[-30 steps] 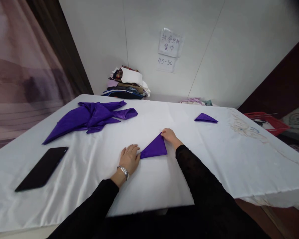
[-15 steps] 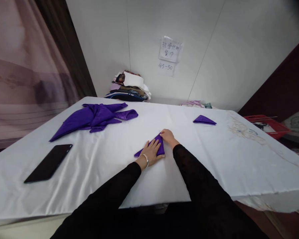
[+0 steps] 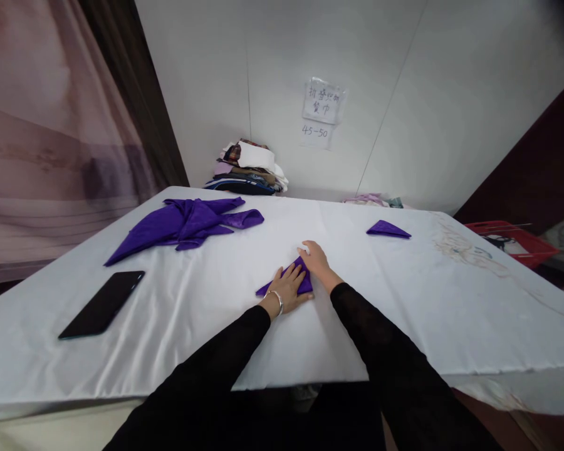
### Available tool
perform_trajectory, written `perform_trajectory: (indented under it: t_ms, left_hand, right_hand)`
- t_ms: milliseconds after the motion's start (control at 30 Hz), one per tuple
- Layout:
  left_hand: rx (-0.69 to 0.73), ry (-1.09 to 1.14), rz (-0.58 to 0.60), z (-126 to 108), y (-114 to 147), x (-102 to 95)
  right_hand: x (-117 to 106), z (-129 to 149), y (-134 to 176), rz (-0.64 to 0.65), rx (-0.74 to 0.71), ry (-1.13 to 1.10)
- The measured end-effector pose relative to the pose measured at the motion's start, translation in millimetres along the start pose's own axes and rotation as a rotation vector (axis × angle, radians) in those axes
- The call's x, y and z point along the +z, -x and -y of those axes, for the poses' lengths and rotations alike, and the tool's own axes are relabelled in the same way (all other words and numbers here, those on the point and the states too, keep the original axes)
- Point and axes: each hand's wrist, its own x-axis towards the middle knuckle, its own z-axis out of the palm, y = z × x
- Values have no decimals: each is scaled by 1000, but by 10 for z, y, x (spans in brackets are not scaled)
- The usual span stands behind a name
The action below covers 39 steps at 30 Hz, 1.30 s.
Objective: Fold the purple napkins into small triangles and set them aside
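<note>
A purple cloth napkin (image 3: 305, 285), folded into a small triangle, lies on the white tablecloth in front of me. My left hand (image 3: 287, 289), with a silver bracelet at the wrist, rests flat across it, fingers spread, covering its middle. At the napkin's upper right edge is my right hand (image 3: 314, 258), its fingers curved and a small gap showing between thumb and forefinger. The thumb side touches or nearly touches the napkin's top corner. Farther right on the cloth sits another folded purple triangle (image 3: 388, 229), apart from both hands.
Loose purple napkins (image 3: 183, 224) lie heaped at the back left, with a dark tablet or phone (image 3: 102, 304) nearer me. Folded clothes (image 3: 248, 168) are stacked against the wall under a handwritten sign (image 3: 320, 103). A red basket (image 3: 536, 249) stands beyond the table's right edge.
My right thumb and forefinger, pinching the napkin's top corner before, now show a gap. My left hand stays flat on the napkin. The view has shifted slightly.
</note>
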Motion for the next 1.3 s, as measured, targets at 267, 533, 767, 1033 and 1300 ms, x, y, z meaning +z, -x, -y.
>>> perform_trajectory:
  t_ms: [267,533,767,1033,1300]
  left_hand:
    - [-13,28,-22,-57,4,-15]
    - [-207,17,1,-4,426,-86]
    - [-348,33,-122,364,1029,-170]
    - [-281,125,-341,533,1011,-247]
    - [-252,114,-356,605,976,-277]
  right_hand:
    - [215,95,268,287,-178,63]
    - [265,-13,234,281,-156,162]
    - [272,-26,236,288,-175,161]
    - [288,-40,225,285,-187,167]
    - [296,-37,229,269,-201,179]
